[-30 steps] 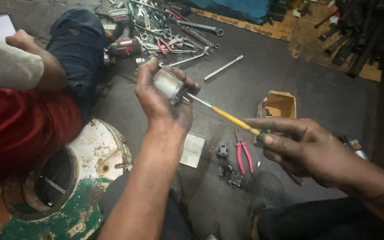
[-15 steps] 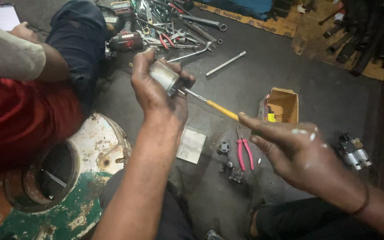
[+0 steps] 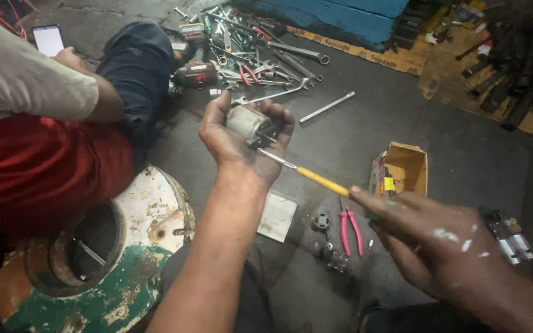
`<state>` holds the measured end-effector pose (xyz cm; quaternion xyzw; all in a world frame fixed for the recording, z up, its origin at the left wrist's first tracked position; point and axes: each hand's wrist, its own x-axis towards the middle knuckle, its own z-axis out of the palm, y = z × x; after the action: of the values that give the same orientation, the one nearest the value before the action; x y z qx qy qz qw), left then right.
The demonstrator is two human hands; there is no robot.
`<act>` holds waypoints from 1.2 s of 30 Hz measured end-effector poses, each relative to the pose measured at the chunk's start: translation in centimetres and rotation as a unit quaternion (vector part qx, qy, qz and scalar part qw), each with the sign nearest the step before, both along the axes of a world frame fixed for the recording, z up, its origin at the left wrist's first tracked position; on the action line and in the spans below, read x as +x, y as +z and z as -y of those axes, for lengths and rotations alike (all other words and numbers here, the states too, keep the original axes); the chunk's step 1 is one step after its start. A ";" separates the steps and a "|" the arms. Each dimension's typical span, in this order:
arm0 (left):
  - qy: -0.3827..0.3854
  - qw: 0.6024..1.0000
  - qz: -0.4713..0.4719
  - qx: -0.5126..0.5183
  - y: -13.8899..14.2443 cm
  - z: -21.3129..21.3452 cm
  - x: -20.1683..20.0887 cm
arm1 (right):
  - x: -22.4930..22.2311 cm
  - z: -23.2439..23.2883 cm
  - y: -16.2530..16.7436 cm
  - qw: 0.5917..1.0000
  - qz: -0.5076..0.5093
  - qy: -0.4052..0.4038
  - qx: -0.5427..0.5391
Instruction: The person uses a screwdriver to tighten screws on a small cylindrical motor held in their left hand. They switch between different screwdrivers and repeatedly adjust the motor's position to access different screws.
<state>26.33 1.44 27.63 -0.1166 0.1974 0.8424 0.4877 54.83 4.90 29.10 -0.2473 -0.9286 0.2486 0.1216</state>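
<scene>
- From the head camera, the left hand (image 3: pixel 242 139) is raised over the dark floor (image 3: pixel 464 129), its fingers curled tight around a small metal motor (image 3: pixel 249 123), a short grey cylinder lying tilted in the palm.
- The right hand (image 3: pixel 439 253) sits lower and nearer, closed around the handle end of a screwdriver (image 3: pixel 309 176) with a yellow shank; white flecks mark its back.
- The screwdriver's thin steel tip reaches up and leftward and meets the end of the motor, just beside the left thumb.
- Below the left forearm lies a round metal housing (image 3: pixel 149 216), white and green with chipped paint and rust, a dark opening in its top.
- Between the two arms, a small pale square card (image 3: pixel 277 216) rests on the floor, with pink-handled pliers (image 3: pixel 351 228) and a few small dark parts (image 3: pixel 322 222) just beside it.
- An open cardboard box (image 3: pixel 405 166) stands near the right hand, behind the screwdriver's handle.
- Farther back, a heap of wrenches and other tools (image 3: pixel 248 55) is spread on the floor, and a long socket bar (image 3: pixel 327 106) lies apart from the pile.
- On the left sits another person in a red garment (image 3: pixel 38 166) and pale sleeve, holding a phone (image 3: pixel 49 40) with a lit screen.
- A blue wall (image 3: pixel 353 18) runs across the back.
</scene>
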 end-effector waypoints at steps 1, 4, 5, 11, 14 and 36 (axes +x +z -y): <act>-0.002 1.000 0.001 0.004 0.0 -0.1 0.0 | -0.1 0.2 -0.1 0.999 -0.023 0.011 0.031; -0.003 1.000 0.004 0.009 -0.1 -0.2 0.1 | -0.4 0.5 0.0 0.997 -0.034 0.019 0.062; 0.000 1.000 0.001 0.008 0.0 -0.2 0.1 | -0.6 0.5 0.0 0.997 -0.030 0.019 0.064; 0.026 1.000 -0.014 -0.005 0.2 0.2 -0.1 | -1.3 0.7 0.5 0.996 -0.024 0.013 0.081; 0.036 0.999 -0.022 -0.014 0.1 0.1 0.0 | -1.6 0.9 0.8 0.990 -0.067 0.027 0.122; 0.034 0.999 -0.035 -0.018 -0.9 0.0 -0.2 | -0.4 1.0 0.3 0.953 0.030 0.006 0.300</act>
<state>26.09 1.42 26.69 -0.1020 0.2251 0.8584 0.4496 54.39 3.93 29.44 -0.2009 -0.9652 -0.0483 0.1602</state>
